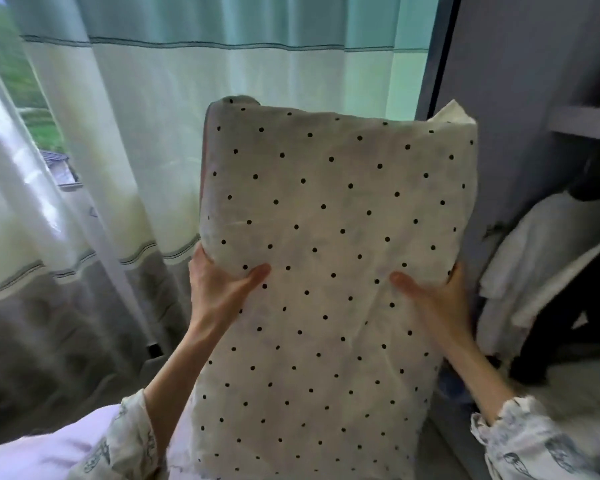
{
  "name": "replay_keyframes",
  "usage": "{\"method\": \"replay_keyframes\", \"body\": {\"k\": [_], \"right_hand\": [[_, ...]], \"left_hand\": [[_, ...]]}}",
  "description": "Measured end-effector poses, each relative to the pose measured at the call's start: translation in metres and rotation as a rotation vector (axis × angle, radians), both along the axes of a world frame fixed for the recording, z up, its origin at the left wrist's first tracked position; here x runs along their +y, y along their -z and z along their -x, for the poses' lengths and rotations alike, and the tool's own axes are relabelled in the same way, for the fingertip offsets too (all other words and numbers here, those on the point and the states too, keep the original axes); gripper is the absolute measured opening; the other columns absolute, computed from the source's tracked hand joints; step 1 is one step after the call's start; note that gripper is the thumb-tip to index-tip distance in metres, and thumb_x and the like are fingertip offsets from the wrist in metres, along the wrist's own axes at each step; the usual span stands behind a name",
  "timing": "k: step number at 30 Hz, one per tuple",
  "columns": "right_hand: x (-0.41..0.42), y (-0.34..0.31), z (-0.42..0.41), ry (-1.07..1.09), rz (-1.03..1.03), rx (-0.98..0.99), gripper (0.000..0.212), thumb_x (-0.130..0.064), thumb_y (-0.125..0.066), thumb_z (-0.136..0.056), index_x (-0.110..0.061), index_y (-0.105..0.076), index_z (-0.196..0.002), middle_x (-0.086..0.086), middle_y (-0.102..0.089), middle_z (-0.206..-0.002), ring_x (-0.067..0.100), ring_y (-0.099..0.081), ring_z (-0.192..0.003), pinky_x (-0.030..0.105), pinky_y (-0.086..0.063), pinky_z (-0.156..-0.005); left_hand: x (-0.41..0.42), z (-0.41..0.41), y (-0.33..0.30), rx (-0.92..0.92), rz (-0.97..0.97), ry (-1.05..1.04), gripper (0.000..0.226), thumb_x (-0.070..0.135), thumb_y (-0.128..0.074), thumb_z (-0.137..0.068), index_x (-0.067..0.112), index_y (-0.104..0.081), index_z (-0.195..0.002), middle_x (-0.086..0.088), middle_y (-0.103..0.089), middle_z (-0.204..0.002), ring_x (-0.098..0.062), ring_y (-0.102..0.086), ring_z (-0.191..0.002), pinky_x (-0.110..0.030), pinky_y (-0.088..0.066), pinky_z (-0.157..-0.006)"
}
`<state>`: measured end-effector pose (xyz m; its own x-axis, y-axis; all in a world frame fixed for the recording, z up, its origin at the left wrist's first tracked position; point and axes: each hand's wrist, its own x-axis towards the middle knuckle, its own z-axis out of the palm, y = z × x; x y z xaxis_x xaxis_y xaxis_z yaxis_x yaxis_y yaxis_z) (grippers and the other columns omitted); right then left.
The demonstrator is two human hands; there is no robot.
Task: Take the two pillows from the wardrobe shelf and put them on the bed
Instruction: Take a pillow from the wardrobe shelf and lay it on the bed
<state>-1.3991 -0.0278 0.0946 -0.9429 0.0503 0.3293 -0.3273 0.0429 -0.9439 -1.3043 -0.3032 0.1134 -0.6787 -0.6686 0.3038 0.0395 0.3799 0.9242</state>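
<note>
No readable text, labels or numbers anywhere — only plain dots on fabric.

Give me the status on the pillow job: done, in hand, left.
Done: one polka-dot pillow is out of the wardrobe and held up in front of the curtain.
In hand: the left hand and right hand grip its two sides, thumbs on the front.
Left: setting it on the bed, which is not clearly in view. A second pillow is not visible, so fetching it appears to remain.

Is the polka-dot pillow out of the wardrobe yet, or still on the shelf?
Out. The polka-dot pillow is held upright by the left hand and right hand, in front of the curtain, clear of the wardrobe shelf.
</note>
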Motion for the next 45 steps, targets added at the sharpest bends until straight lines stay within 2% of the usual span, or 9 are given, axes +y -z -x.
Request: {"method": "replay_keyframes", "body": {"k": [4, 7, 10, 12, 20, 30, 33, 38, 45], "right_hand": [[-0.064, 0.003, 0.034, -0.153, -0.005, -0.011, 0.084, -0.029, -0.085, -0.061, -0.037, -0.032, -0.126, -0.016, -0.052, -0.125, 0.003, -0.054, -0.112, 0.037, -0.046, -0.096], [-0.119, 0.0, 0.068, -0.297, -0.035, -0.016, 0.087, -0.039, -0.086, -0.054, -0.038, -0.034, -0.124, -0.013, -0.053, -0.124, 0.012, -0.055, -0.111, 0.043, -0.046, -0.096], [-0.177, -0.002, 0.101, -0.444, -0.071, 0.005, 0.101, -0.053, -0.084, -0.049, -0.029, -0.032, -0.133, -0.013, -0.049, -0.128, 0.014, -0.053, -0.112, 0.041, -0.046, -0.096], [-0.211, -0.003, 0.119, -0.523, -0.115, 0.033, 0.105, -0.058, -0.081, -0.05, -0.033, -0.026, -0.136, -0.014, -0.042, -0.128, 0.014, -0.047, -0.115, 0.038, -0.044, -0.095], [-0.323, -0.019, 0.168, -0.793, -0.2, 0.152, 0.106, -0.053, -0.082, -0.053, -0.028, -0.025, -0.138, -0.003, -0.04, -0.137, 0.02, -0.042, -0.125, 0.049, -0.038, -0.105], [-0.502, -0.008, 0.197, -1.106, -0.146, 0.178, 0.095, -0.045, -0.082, -0.056, -0.031, -0.03, -0.134, -0.005, -0.042, -0.131, 0.017, -0.043, -0.123, 0.047, -0.041, -0.102], [-0.562, -0.002, 0.204, -1.17, -0.145, 0.198, 0.095, -0.051, -0.08, -0.053, -0.034, -0.031, -0.133, -0.01, -0.043, -0.127, 0.014, -0.044, -0.121, 0.042, -0.042, -0.101], [-0.655, 0.001, 0.217, -1.273, -0.189, 0.24, 0.094, -0.041, -0.083, -0.058, -0.027, -0.031, -0.135, -0.005, -0.043, -0.128, 0.015, -0.042, -0.122, 0.043, -0.04, -0.103], [-0.776, 0.005, 0.215, -1.439, -0.185, 0.22, 0.1, -0.046, -0.08, -0.053, -0.022, -0.031, -0.137, -0.003, -0.044, -0.127, 0.016, -0.045, -0.119, 0.042, -0.042, -0.102]], "left_hand": [[-0.046, -0.009, 0.006, -0.015, 0.0, -0.146, 0.116, 0.056, -0.081, -0.042, 0.017, -0.027, -0.137, -0.007, -0.042, -0.13, -0.025, -0.043, -0.122, -0.048, -0.039, -0.105], [-0.076, -0.015, 0.01, -0.005, -0.014, -0.303, 0.118, 0.059, -0.079, -0.04, 0.019, -0.026, -0.138, -0.006, -0.041, -0.131, -0.023, -0.042, -0.122, -0.047, -0.039, -0.105], [-0.102, -0.018, 0.014, 0.016, -0.022, -0.475, 0.115, 0.058, -0.081, -0.041, 0.019, -0.028, -0.135, -0.003, -0.042, -0.129, -0.023, -0.043, -0.121, -0.048, -0.041, -0.103], [-0.114, -0.017, 0.016, 0.018, -0.005, -0.598, 0.111, 0.053, -0.085, -0.047, 0.02, -0.027, -0.136, -0.004, -0.042, -0.13, -0.024, -0.043, -0.121, -0.049, -0.041, -0.103], [-0.148, -0.012, 0.019, 0.012, -0.048, -0.965, 0.124, 0.062, -0.081, -0.042, 0.022, -0.018, -0.142, -0.005, -0.033, -0.145, -0.026, -0.037, -0.131, -0.046, -0.035, -0.107], [-0.249, -0.001, 0.032, 0.137, -0.059, -1.208, 0.115, 0.054, -0.081, -0.04, 0.02, -0.031, -0.138, -0.001, -0.044, -0.139, -0.021, -0.045, -0.126, -0.047, -0.039, -0.105], [-0.293, 0.006, 0.042, 0.173, -0.058, -1.26, 0.111, 0.046, -0.084, -0.044, 0.018, -0.031, -0.137, -0.002, -0.046, -0.137, -0.021, -0.047, -0.123, -0.046, -0.041, -0.104], [-0.361, 0.02, 0.055, 0.176, -0.082, -1.387, 0.104, 0.032, -0.089, -0.053, 0.012, -0.031, -0.137, -0.004, -0.046, -0.137, -0.022, -0.047, -0.124, -0.044, -0.04, -0.105], [-0.432, 0.025, 0.061, 0.13, -0.082, -1.557, 0.113, 0.047, -0.081, -0.043, 0.011, -0.028, -0.136, -0.008, -0.045, -0.136, -0.022, -0.046, -0.123, -0.032, -0.038, -0.101]]}}
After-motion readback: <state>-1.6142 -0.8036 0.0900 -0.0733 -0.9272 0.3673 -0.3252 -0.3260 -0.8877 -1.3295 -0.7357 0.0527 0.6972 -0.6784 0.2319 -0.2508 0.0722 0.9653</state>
